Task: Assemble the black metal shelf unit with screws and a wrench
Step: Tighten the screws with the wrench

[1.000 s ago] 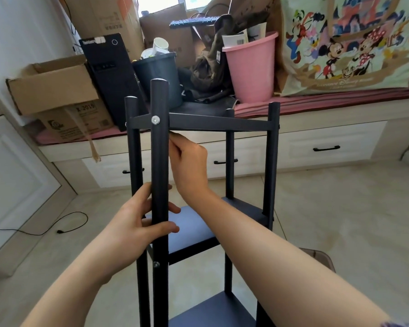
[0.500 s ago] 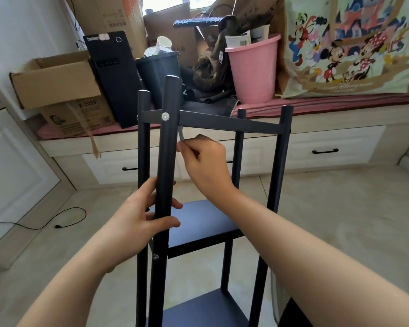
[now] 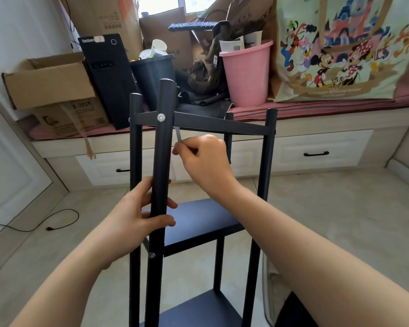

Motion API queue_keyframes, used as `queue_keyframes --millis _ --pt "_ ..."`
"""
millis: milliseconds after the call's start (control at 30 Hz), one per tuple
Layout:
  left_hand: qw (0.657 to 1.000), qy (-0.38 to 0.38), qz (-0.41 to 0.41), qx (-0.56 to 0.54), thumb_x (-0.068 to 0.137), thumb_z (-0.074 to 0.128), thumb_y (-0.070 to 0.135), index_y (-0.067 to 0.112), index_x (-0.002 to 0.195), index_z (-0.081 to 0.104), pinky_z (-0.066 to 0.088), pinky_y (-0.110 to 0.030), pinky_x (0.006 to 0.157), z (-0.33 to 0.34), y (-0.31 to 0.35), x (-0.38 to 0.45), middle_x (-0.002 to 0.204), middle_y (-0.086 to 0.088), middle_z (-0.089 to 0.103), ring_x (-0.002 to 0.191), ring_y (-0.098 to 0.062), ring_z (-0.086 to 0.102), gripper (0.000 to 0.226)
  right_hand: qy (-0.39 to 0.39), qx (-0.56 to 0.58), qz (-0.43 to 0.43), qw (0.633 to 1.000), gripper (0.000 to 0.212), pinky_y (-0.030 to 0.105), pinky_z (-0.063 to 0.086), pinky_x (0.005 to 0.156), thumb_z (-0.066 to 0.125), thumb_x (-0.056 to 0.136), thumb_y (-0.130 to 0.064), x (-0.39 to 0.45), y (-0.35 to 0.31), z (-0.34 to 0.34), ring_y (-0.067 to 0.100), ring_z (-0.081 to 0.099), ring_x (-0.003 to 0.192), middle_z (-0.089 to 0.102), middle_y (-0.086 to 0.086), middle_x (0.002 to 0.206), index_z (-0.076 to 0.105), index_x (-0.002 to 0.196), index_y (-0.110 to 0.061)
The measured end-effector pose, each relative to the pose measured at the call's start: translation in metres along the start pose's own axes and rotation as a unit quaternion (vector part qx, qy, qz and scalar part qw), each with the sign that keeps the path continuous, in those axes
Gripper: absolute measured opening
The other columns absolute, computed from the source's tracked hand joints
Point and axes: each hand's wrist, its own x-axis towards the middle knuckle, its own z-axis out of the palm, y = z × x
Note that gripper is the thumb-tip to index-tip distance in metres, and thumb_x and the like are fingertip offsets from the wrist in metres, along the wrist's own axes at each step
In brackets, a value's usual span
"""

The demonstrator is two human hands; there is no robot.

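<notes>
The black metal shelf unit point(image 3: 222, 123) stands upright on the floor in front of me, with dark shelves at middle and bottom. My left hand point(image 3: 137, 218) wraps around the nearest post point(image 3: 162, 166) about halfway down. My right hand point(image 3: 203, 159) is closed on a small silver wrench point(image 3: 178, 135), whose tip reaches up behind the post just under the top crossbar. A silver screw head point(image 3: 161, 117) shows on the post at the crossbar, and another screw point(image 3: 152, 255) sits lower down.
Behind the shelf runs a white drawer bench point(image 3: 316, 138) loaded with a pink bucket point(image 3: 246, 74), a dark bin point(image 3: 151, 74), a black computer tower point(image 3: 109, 79), cardboard boxes point(image 3: 47, 86) and a cartoon-print bag point(image 3: 340, 48). A black cable point(image 3: 57, 223) lies on the tiled floor at left.
My right hand has come down and to the right from the crossbar, and the silver wrench now shows in it. The view has shifted a little; my left hand keeps its hold on the post.
</notes>
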Motion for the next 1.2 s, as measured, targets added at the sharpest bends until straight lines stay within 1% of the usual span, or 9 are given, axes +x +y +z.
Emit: queue_keyframes --millis 167,333,467,600,800,867,1000,1100,1200 --pt "1.000 -0.003 -0.004 -0.005 0.085 0.077 0.006 0.047 0.118 0.050 0.055 -0.024 0.070 -0.001 0.000 -0.001 0.101 0.014 0.073 0.090 -0.016 0.075 0.060 0.016 -0.013 -0.025 0.999 0.029 0.010 0.034 0.051 0.061 0.094 -0.009 0.003 0.000 0.006 0.010 0.045 0.042 0.052 -0.002 0.046 0.073 0.070 0.000" --pt "1.000 -0.006 0.002 -0.006 0.085 0.076 0.004 0.057 0.120 0.048 0.057 -0.028 0.073 -0.001 0.000 -0.001 0.100 0.013 0.073 0.089 -0.017 0.075 0.070 0.040 0.005 -0.041 0.998 0.029 0.033 0.051 0.063 0.059 0.097 -0.012 0.001 0.001 0.021 0.023 0.066 0.061 0.070 0.009 0.065 0.073 0.075 0.002" --pt "1.000 -0.010 0.012 -0.006 0.085 0.076 0.004 0.058 0.121 0.047 0.057 -0.024 0.068 -0.003 -0.001 -0.001 0.100 0.013 0.073 0.090 -0.017 0.075 0.071 0.089 0.026 -0.037 0.995 0.029 0.019 0.038 0.058 0.061 0.096 -0.007 0.001 0.006 0.032 0.010 0.047 0.052 0.057 0.000 0.058 0.068 0.069 0.002" --pt "1.000 -0.011 0.023 -0.008 0.085 0.076 0.002 0.055 0.122 0.049 0.057 -0.019 0.069 -0.003 -0.004 0.000 0.100 0.012 0.073 0.092 -0.017 0.074 0.070 0.157 0.023 -0.050 0.986 0.024 0.016 0.027 0.054 0.062 0.091 0.001 0.005 0.009 0.043 0.014 0.040 0.055 0.056 0.013 0.057 0.066 0.068 0.005" --pt "0.999 -0.014 0.035 -0.001 0.085 0.076 0.002 0.062 0.117 0.049 0.057 -0.018 0.072 -0.003 -0.004 0.001 0.101 0.011 0.073 0.096 -0.014 0.073 0.073 0.188 0.065 -0.031 0.979 0.018 0.034 0.046 0.062 0.060 0.092 0.000 0.013 0.010 0.054 0.029 0.056 0.061 0.063 0.019 0.066 0.069 0.079 0.009" --pt "0.999 -0.014 0.038 -0.001 0.085 0.076 0.003 0.066 0.113 0.049 0.057 -0.020 0.073 -0.003 -0.004 0.002 0.101 0.012 0.073 0.095 -0.014 0.073 0.074 0.182 0.069 -0.033 0.980 0.018 0.035 0.048 0.064 0.059 0.093 0.000 0.014 0.009 0.054 0.031 0.057 0.063 0.063 0.019 0.067 0.070 0.081 0.009" --pt "0.999 -0.010 0.034 -0.002 0.085 0.076 0.004 0.072 0.108 0.049 0.055 -0.025 0.077 -0.005 -0.005 0.002 0.101 0.014 0.073 0.092 -0.015 0.074 0.076 0.156 0.049 -0.042 0.986 0.022 0.015 0.032 0.058 0.060 0.093 0.000 0.012 0.010 0.049 0.017 0.041 0.058 0.048 0.002 0.061 0.067 0.073 0.006" --pt "0.999 -0.008 0.031 -0.003 0.085 0.076 0.004 0.066 0.114 0.047 0.055 -0.024 0.074 -0.007 -0.006 0.002 0.101 0.014 0.073 0.091 -0.016 0.074 0.074 0.085 0.021 -0.038 0.995 0.031 0.021 0.026 0.056 0.058 0.095 -0.003 0.007 0.013 0.043 0.015 0.036 0.055 0.043 -0.001 0.058 0.059 0.064 -0.001" --pt "1.000 -0.006 0.028 -0.004 0.085 0.077 0.004 0.061 0.120 0.046 0.056 -0.018 0.067 -0.005 -0.006 0.001 0.100 0.014 0.073 0.092 -0.013 0.073 0.074 0.034 -0.002 -0.043 0.999 0.035 0.014 0.029 0.054 0.058 0.094 -0.004 0.000 0.012 0.033 0.007 0.035 0.050 0.035 -0.011 0.054 0.048 0.062 -0.014"
